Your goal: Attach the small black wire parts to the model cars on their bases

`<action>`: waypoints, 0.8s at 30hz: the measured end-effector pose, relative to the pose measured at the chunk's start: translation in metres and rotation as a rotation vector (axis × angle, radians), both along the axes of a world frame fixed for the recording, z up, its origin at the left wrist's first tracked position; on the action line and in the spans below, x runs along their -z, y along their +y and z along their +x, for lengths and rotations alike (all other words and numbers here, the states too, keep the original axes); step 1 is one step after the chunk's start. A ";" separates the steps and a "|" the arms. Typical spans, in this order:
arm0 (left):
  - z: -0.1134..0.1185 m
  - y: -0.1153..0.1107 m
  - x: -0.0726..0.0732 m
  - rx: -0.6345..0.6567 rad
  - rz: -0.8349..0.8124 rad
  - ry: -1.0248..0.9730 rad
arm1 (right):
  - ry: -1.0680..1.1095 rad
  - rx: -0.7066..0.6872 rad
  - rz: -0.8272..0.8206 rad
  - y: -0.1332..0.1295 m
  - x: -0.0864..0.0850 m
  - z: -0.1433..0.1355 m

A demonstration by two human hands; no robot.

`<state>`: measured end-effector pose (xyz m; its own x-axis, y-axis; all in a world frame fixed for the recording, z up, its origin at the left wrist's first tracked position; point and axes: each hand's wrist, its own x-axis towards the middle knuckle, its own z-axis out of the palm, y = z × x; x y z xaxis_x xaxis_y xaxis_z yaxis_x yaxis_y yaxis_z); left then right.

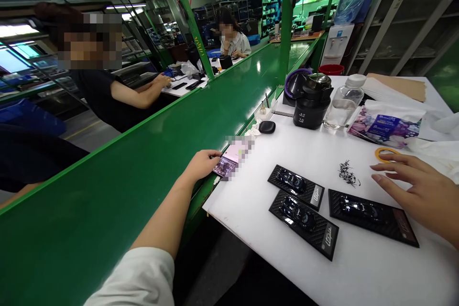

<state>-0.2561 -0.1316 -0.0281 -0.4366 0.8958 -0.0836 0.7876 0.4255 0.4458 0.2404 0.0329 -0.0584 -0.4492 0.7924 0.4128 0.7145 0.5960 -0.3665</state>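
Observation:
At the left edge of the white table, my left hand point(203, 165) is curled at the near side of a phone point(229, 165), its fingers on the phone's edge and the fingertips partly hidden. The lit phone screen is partly blurred out. On the right, my right hand point(418, 189) is open, fingers apart, holding nothing. It is beside a pile of small black slivers point(347, 173) and a yellow tape ring point(387, 154). Three dark model cars on black carbon-patterned bases lie between my hands: one upper left point(292, 180), one below it point(299, 214), one at right point(362, 208).
A black container point(311, 105), a clear bottle point(342, 105), a purple pouch point(389, 124) and a small black case point(267, 127) stand along the table's back. A green partition point(179, 148) runs down the left. Beyond it sit two people point(118, 91) point(234, 40).

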 end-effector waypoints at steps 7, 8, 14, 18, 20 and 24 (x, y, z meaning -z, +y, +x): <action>0.000 0.008 -0.003 -0.041 0.009 -0.009 | 0.005 0.029 -0.067 0.001 0.004 0.001; 0.001 0.008 -0.001 -0.050 0.020 -0.007 | 0.004 0.032 -0.073 0.001 0.004 0.001; 0.000 0.005 0.006 -0.051 0.047 -0.025 | -0.013 0.002 -0.076 0.004 0.009 0.004; 0.002 0.002 0.005 -0.031 0.059 -0.040 | -0.054 -0.037 0.036 0.011 0.018 0.008; 0.004 0.003 0.003 -0.025 0.059 -0.038 | -0.067 -0.055 0.067 0.013 0.023 0.009; 0.006 0.013 -0.005 0.021 0.014 -0.031 | -0.060 -0.039 0.037 0.013 0.025 0.009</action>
<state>-0.2503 -0.1190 -0.0226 -0.4148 0.9060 -0.0846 0.7820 0.4025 0.4760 0.2496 0.0460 -0.0829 -0.5043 0.7584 0.4130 0.7108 0.6361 -0.3003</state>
